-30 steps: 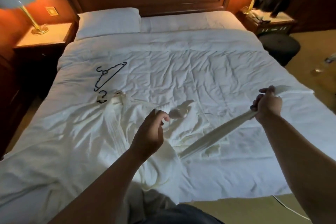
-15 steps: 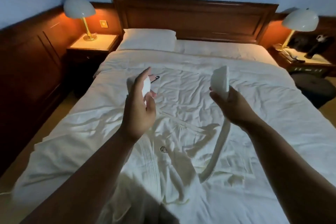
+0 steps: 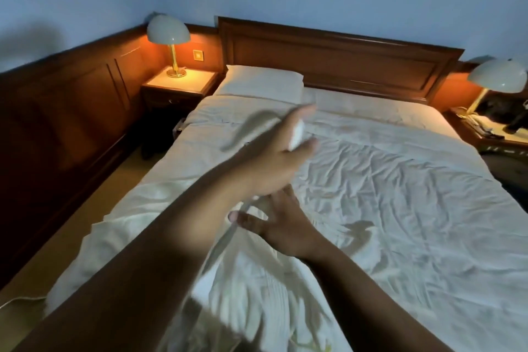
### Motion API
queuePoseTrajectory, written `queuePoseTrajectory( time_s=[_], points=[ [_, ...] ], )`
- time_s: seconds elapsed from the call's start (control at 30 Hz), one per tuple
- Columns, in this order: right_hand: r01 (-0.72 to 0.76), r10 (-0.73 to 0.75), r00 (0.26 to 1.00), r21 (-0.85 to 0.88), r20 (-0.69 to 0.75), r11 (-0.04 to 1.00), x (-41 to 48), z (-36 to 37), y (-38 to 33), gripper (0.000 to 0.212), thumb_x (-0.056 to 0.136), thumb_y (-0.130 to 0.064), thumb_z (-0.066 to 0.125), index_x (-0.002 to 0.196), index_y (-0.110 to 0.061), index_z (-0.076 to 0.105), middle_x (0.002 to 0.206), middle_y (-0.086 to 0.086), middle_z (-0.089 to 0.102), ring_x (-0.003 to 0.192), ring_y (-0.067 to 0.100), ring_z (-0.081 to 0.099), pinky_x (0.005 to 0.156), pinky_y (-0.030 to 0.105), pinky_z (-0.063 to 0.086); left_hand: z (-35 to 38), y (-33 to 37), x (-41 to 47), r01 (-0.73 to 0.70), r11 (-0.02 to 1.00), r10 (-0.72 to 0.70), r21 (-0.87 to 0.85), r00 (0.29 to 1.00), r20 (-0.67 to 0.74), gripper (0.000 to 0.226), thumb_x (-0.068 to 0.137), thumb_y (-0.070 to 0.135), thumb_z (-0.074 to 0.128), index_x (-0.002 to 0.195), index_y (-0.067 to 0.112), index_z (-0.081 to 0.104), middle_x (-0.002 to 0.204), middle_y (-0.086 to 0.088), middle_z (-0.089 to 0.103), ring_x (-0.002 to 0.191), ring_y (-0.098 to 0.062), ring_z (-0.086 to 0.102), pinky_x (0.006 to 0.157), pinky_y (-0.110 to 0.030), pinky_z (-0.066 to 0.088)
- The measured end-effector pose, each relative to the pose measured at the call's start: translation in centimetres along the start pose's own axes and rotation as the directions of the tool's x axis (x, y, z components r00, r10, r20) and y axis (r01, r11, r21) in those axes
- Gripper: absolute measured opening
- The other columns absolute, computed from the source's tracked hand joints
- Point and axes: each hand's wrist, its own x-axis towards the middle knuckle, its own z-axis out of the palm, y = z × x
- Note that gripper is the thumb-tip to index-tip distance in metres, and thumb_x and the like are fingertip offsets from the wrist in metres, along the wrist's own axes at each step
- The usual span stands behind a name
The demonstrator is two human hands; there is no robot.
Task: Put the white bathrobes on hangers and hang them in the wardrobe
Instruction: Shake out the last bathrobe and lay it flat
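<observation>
A white bathrobe (image 3: pixel 257 311) lies crumpled on the near part of the bed (image 3: pixel 400 194). My left hand (image 3: pixel 271 163), blurred by motion, is raised over the bed and pinches one end of the robe's white belt (image 3: pixel 297 136) between thumb and fingers. The belt runs back under my left forearm toward the robe. Just below the left wrist, my right hand (image 3: pixel 283 226) has its fingers spread, close to the belt; I cannot tell whether it touches it. No hanger shows; my left arm covers that part of the bed.
A pillow (image 3: pixel 260 83) lies by the wooden headboard (image 3: pixel 343 63). Nightstands with lit lamps (image 3: pixel 168 34) (image 3: pixel 498 76) flank the bed. Wooden wall panelling (image 3: pixel 71 111) runs along the left, with a strip of floor (image 3: pixel 94 203) beside the bed.
My left hand swept up and to the right with the belt end. My right hand let go of the other belt end and dropped under the left wrist. The camera tilted upward.
</observation>
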Motion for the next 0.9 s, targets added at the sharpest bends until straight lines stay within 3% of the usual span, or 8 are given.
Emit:
queuePoseTrajectory(
  time_s=[0.1, 0.17, 0.27, 0.4, 0.5, 0.63, 0.73, 0.9],
  points=[
    [0.056, -0.018, 0.984, 0.212, -0.177, 0.976, -0.3, 1.2, -0.2, 0.047, 0.095, -0.039, 0.054, 0.093, 0.006, 0.066, 0.09, 0.018, 0.07, 0.092, 0.033, 0.067, 0.077, 0.048, 0.053, 0.6, 0.8, -0.9, -0.003, 0.999, -0.009, 0.054, 0.978, 0.206, 0.047, 0.101, 0.05, 0.043, 0.147, 0.044, 0.037, 0.121, 0.002, 0.067, 0.107, -0.012, 0.064, 0.087, -0.029, 0.051],
    [0.007, 0.061, 0.968, 0.269, -0.243, 0.963, -0.9, 0.5, -0.2, 0.059, 0.094, -0.048, 0.051, 0.088, 0.01, 0.062, 0.08, 0.017, 0.067, 0.079, 0.03, 0.066, 0.07, 0.045, 0.049, 0.0, -0.2, -1.5, 0.03, 0.999, -0.03, 0.038, 1.0, 0.004, 0.029, 0.104, 0.038, 0.045, 0.13, 0.037, 0.058, 0.109, 0.016, 0.071, 0.104, 0.001, 0.064, 0.089, -0.026, 0.051],
    [0.009, 0.095, 0.942, 0.31, -0.32, 0.951, -2.1, -0.5, 0.0, 0.027, 0.1, -0.035, 0.058, 0.095, -0.012, 0.071, 0.089, 0.003, 0.073, 0.088, 0.017, 0.07, 0.08, 0.038, 0.054, 0.4, -4.6, -2.5, 0.108, 0.994, -0.104, 0.005, 0.964, -0.245, 0.015, 0.1, 0.031, 0.05, 0.104, 0.03, 0.064, 0.087, 0.011, 0.074, 0.085, 0.0, 0.067, 0.077, -0.028, 0.052],
    [0.058, 0.051, 0.928, 0.279, -0.369, 0.959, -3.6, -1.0, -0.3, 0.026, 0.097, -0.04, 0.062, 0.091, -0.017, 0.072, 0.083, 0.001, 0.075, 0.083, 0.017, 0.073, 0.077, 0.037, 0.056, 2.9, -9.3, -5.0, 0.24, 0.949, -0.229, -0.206, 0.97, 0.08, 0.046, 0.091, 0.059, 0.044, 0.113, 0.029, 0.07, 0.112, 0.006, 0.072, 0.111, -0.009, 0.064, 0.103, -0.046, 0.046],
    [0.025, 0.094, 0.927, 0.311, -0.364, 0.95, -4.2, -1.5, -0.7, 0.03, 0.09, -0.046, 0.064, 0.087, -0.017, 0.072, 0.077, -0.001, 0.075, 0.076, 0.014, 0.073, 0.072, 0.034, 0.055, 4.1, -9.5, -6.6, 0.273, 0.864, -0.192, -0.423, 0.955, 0.224, 0.046, 0.096, 0.061, 0.041, 0.124, 0.033, 0.066, 0.125, 0.01, 0.068, 0.119, -0.007, 0.061, 0.109, -0.04, 0.042],
    [0.097, 0.003, 0.933, 0.26, -0.36, 0.961, -3.6, -2.1, -0.4, 0.016, 0.094, -0.036, 0.069, 0.086, -0.022, 0.07, 0.08, -0.002, 0.072, 0.078, 0.015, 0.071, 0.072, 0.037, 0.055, 3.4, -9.0, -6.7, 0.212, 0.839, -0.132, -0.502, 0.973, 0.19, 0.028, 0.096, 0.04, 0.059, 0.099, 0.014, 0.068, 0.096, 0.012, 0.069, 0.094, -0.003, 0.064, 0.088, -0.021, 0.048],
    [0.13, -0.027, 0.953, 0.329, -0.3, 0.935, -3.2, -2.9, -0.1, 0.019, 0.097, -0.024, 0.066, 0.085, -0.01, 0.066, 0.072, 0.0, 0.067, 0.067, 0.015, 0.065, 0.062, 0.029, 0.049, 2.6, -9.1, -6.9, 0.231, 0.833, -0.16, -0.502, 0.97, 0.18, 0.019, 0.087, 0.036, 0.066, 0.078, 0.019, 0.065, 0.073, 0.004, 0.06, 0.074, -0.013, 0.057, 0.074, -0.032, 0.047],
    [0.059, -0.02, 0.993, 0.348, -0.117, 0.936, -2.7, -4.4, 0.0, 0.027, 0.097, -0.028, 0.061, 0.081, -0.006, 0.064, 0.068, -0.007, 0.062, 0.066, 0.009, 0.06, 0.062, 0.025, 0.047, 2.3, -9.0, -7.5, 0.243, 0.842, -0.255, -0.481, 0.966, 0.042, 0.02, 0.084, 0.034, 0.076, 0.089, 0.016, 0.069, 0.064, 0.003, 0.052, 0.057, -0.012, 0.048, 0.068, -0.035, 0.044]
  ],
)
